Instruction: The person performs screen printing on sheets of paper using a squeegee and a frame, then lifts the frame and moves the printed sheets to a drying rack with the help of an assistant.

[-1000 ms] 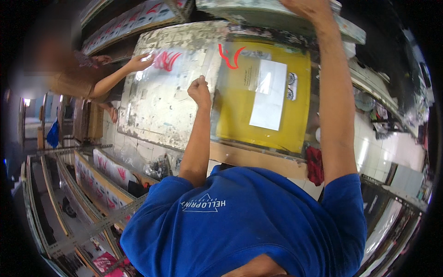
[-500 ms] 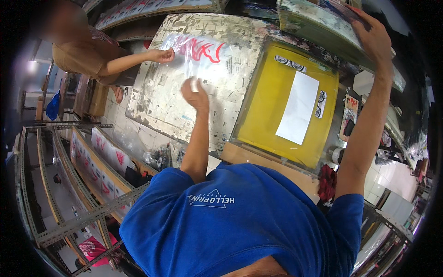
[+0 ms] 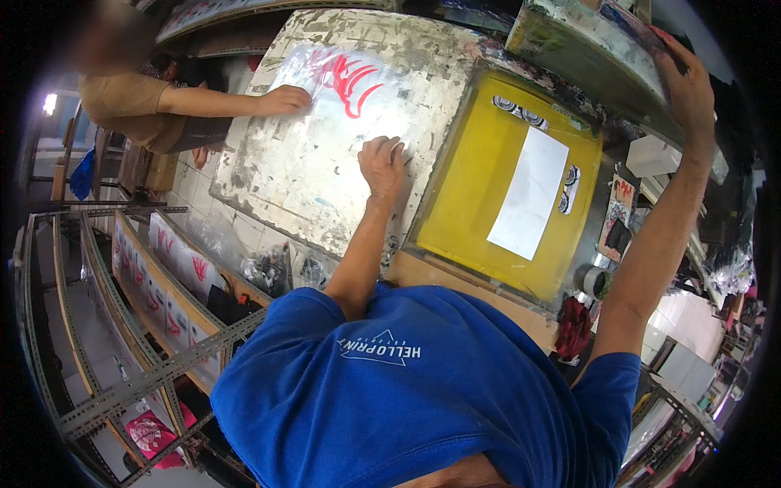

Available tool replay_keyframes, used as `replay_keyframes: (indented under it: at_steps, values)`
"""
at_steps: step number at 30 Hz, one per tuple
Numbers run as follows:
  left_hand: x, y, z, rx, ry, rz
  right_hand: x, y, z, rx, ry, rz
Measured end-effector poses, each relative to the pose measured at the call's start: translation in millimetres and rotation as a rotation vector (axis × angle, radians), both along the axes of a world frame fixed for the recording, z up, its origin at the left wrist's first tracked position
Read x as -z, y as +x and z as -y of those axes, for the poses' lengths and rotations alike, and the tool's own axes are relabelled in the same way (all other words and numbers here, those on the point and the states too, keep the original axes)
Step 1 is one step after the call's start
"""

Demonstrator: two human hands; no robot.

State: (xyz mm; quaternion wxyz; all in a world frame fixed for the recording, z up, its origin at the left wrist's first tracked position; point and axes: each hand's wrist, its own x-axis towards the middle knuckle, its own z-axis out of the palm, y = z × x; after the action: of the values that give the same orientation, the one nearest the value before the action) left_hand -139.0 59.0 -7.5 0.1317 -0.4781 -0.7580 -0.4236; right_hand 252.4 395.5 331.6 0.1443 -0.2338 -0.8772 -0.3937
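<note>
Over the worn, paint-flecked board (image 3: 342,175), my left hand (image 3: 381,168) has bent, slightly parted fingers and nothing visible in them. It is just below a thin clear sheet (image 3: 390,110) with a red brushstroke-like print (image 3: 350,85). A co-worker's hand (image 3: 283,100) is at the sheet's left edge. My right hand (image 3: 688,89) is raised at the upper right, fingers wrapped over the edge of a tilted, paint-stained screen frame (image 3: 590,61). Right of the board lies a yellow printing screen (image 3: 464,187) with a white paper (image 3: 530,191) on it.
The co-worker in a brown shirt (image 3: 122,93) stands at the board's left. Metal racks (image 3: 146,398) with printed panels fill the lower left. Near the yellow screen are a tape roll (image 3: 591,281), a dark red cloth (image 3: 573,325) and a printed strip (image 3: 618,215).
My left hand has moved right and its fingers have turned down. The co-worker's hand has lowered to the sheet's left edge, and the sheet lies flatter. My right hand stays on the frame.
</note>
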Motion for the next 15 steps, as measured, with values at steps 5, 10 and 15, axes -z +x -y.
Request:
replay_keyframes:
  at_steps: [5,10,15]
  values:
    - [-7.2,-9.7,-4.1,-0.078,0.019,-0.026,0.7,-27.8,24.2,0.134,-0.731,-0.658]
    - [-20.2,-38.7,-32.7,-0.041,-0.004,-0.063,-7.2,-40.9,43.1,0.237,-0.536,-0.564]
    - [-5.7,-135.7,-69.0,-0.077,-0.322,-0.063,-2.7,-30.8,34.8,0.144,-0.616,-0.533]
